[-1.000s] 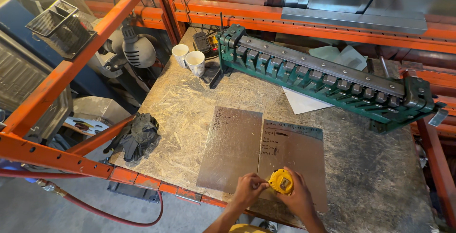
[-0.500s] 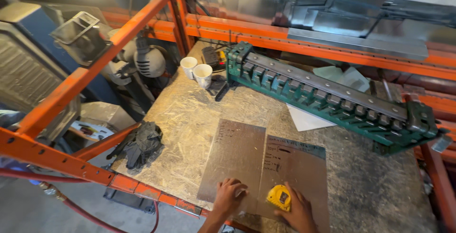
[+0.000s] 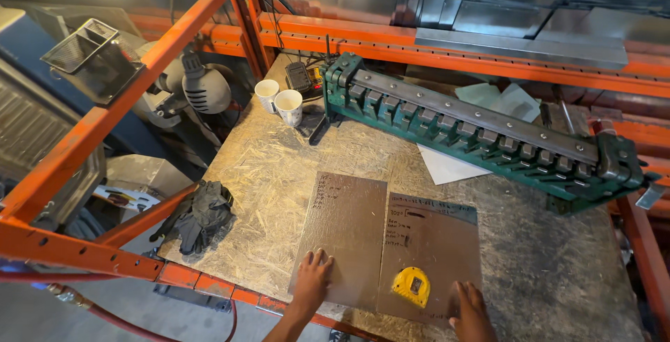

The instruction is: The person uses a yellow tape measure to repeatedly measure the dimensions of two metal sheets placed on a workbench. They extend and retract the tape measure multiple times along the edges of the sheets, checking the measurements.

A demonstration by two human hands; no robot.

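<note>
Two bare hands at bottom edge of frame — left hand (image 3: 312,278), right hand (image 3: 472,308) — no gloves, forearms unsleeved.

There are two flat metal sheets (image 3: 343,237), two white cups (image 3: 279,101), one yellow tape measure (image 3: 411,286), one big green machine (image 3: 481,132), and two hands (image 3: 313,278).

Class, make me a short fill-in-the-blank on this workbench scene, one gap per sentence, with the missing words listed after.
1. The left hand presses flat on a metal ____.
2. The tape measure lying between the hands is ____ in colour.
3. Two white ____ stand near the green bending machine.
4. The right hand holds ____.

Missing words: sheet; yellow; cups; nothing
</note>
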